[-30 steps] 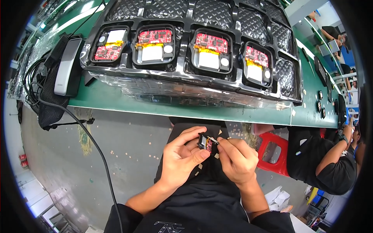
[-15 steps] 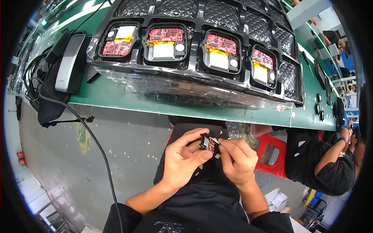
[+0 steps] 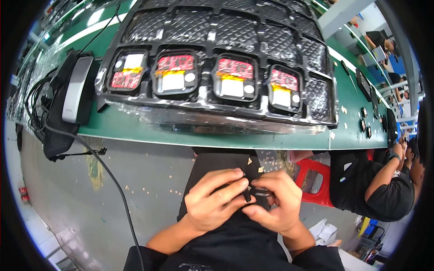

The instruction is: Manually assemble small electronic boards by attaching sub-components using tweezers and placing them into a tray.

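Observation:
My left hand pinches a small black device housing between thumb and fingers above my lap. The housing is tilted nearly edge-on, so its inside is hidden. Close on its right is my right hand, its fingers curled and its thumb near the housing's lower edge. A narrow greyish thing shows among those fingers, too blurred to name. Beyond my hands, on the bench, a black moulded tray carries several open housings with red circuit boards, yellow tape and white battery-like blocks.
The green bench runs across in front. At left stand a silver-grey device and a black cable. A red stool and a seated person in black are at right. Paper scraps dot the grey floor.
The housing has turned from showing its red board to nearly edge-on. Both hands have come slightly lower and nearer me, and the right thumb has spread from its fingertips. The view has shifted.

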### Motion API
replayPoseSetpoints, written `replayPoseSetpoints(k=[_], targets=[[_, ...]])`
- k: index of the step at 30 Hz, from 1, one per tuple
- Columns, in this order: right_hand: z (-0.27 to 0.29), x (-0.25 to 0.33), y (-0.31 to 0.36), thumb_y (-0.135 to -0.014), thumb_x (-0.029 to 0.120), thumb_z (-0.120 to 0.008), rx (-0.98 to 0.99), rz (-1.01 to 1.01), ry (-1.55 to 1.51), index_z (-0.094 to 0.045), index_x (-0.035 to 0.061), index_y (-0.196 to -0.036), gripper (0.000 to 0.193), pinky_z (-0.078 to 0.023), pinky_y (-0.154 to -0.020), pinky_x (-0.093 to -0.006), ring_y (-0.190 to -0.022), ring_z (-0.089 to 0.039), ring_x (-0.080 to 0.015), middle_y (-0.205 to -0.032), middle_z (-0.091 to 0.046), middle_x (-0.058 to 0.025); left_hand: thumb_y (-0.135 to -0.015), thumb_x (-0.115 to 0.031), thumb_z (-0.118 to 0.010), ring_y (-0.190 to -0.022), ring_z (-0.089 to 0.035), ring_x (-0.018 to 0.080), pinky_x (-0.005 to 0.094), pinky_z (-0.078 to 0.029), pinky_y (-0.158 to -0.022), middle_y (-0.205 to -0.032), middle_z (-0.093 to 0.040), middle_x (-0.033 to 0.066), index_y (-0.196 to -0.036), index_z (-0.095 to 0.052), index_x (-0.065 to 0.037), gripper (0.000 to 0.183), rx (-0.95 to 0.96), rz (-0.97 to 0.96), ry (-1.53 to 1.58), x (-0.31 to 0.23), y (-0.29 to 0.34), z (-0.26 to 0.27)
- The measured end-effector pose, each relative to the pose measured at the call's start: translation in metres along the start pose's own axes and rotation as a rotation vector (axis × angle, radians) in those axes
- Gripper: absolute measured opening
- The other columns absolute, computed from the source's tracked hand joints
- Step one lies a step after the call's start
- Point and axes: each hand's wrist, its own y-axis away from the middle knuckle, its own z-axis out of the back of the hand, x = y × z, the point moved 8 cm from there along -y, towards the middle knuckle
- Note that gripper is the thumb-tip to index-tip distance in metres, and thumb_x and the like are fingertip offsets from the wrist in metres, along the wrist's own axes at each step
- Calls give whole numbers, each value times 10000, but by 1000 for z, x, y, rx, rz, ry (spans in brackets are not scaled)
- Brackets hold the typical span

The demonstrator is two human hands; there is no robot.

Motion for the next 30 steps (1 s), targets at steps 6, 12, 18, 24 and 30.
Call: replayPoseSetpoints(k=[6,12,18,24,30], targets=[[25,34,-5,-729,119,-856,-119,220,219,-704,24,-1007,330,-556,-556,-330,-651,-674,-230,-864,-689,-85,-704,-128,-917,-1101,-655,367,436,-588,-891,-1242,-621,214,-1203,-635,-31,581,-130,-107,-31,-6,11,2],[86,78,-20,-746,18,-802,-533,372,571,-739,23,-1026,288,-537,-658,-330,-776,-650,-245,-997,-669,-125,-704,-169,-925,-1083,-666,351,408,-583,-898,-1218,-616,220,-1179,-626,-5,584,-18,-6,4,6,21,-13],[88,67,-74,-652,-52,-751,-256,195,700,-728,31,-1084,440,-496,-538,-299,-643,-632,-192,-1074,-647,-86,-728,-181,-911,-1052,-687,351,390,-595,-855,-1189,-627,223,-1135,-626,14,534,74,28,19,4,22,-29],[79,66,-76,-562,-60,-728,-181,194,762,-719,51,-1159,607,-536,-564,-322,-639,-663,-223,-1189,-632,-101,-730,-168,-898,-1067,-677,341,400,-570,-901,-1202,-633,205,-1102,-647,27,489,100,125,-18,14,20,-26],[134,15,-70,-762,-157,-495,-533,66,583,-683,-9,-1188,488,-507,-666,-302,-736,-624,-208,-1190,-625,-173,-751,-103,-873,-1068,-670,299,360,-584,-867,-1223,-625,178,-1122,-689,22,432,83,168,8,20,22,-22]])
